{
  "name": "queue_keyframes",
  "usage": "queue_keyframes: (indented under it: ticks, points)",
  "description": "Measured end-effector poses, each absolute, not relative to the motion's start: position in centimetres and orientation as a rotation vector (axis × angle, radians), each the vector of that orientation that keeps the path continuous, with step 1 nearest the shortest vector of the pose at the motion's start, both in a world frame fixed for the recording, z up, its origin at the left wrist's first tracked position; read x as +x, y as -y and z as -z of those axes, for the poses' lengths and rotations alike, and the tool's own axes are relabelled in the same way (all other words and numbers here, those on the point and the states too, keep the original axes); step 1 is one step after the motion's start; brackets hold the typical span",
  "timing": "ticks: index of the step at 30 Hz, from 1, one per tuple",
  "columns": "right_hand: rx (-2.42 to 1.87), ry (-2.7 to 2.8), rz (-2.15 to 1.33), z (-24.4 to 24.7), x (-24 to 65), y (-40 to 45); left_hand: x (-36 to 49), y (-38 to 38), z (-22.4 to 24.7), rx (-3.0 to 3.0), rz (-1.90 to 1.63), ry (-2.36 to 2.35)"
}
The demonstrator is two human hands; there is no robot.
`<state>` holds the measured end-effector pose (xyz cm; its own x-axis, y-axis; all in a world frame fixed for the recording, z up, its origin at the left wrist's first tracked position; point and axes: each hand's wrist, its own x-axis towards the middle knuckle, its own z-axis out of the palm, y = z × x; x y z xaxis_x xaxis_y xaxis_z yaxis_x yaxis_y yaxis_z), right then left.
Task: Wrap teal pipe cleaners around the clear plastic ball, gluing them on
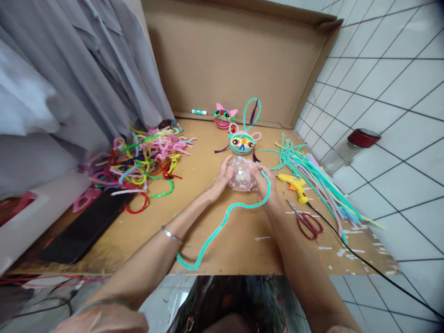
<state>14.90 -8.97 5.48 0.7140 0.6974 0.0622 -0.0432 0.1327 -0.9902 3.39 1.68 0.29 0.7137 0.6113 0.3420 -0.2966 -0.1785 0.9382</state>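
A clear, round plastic ball (242,175) with a whitish covering around its edge is cupped between both hands above the table. My left hand (221,179) presses its left side with fingers stretched forward. On the other side, my right hand (262,181) grips the ball and also has a long teal pipe cleaner (227,215) running across its fingers. That pipe cleaner trails down and left, passing near my left forearm. Just beyond the ball sits a decorated lantern-like head (242,142) with pink ears, a teal loop and dark tassels. My fingertips on the ball's far side are partly hidden.
Tangled pipe cleaners (152,152) and a black phone-like slab (88,226) lie left. To the right are a yellow glue gun (294,186) with a cord, red-handled scissors (307,223), straight pipe cleaners (321,178) and a lidded jar (347,150). A pink-eared head (223,118) stands behind.
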Motion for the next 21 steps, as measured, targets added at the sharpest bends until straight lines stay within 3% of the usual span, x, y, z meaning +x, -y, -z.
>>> queue_keyframes:
  ticks: [8, 21]
  points:
    - [-1.392, 0.515, -0.708, -6.2, 14.8, 9.3, 2.4, 0.1, -3.0, 1.701, -0.799, -0.177]
    - [-1.309, 0.524, -0.817, -5.9, 14.2, 9.4, 2.9, -1.1, -2.6, 1.39, -0.88, -0.381]
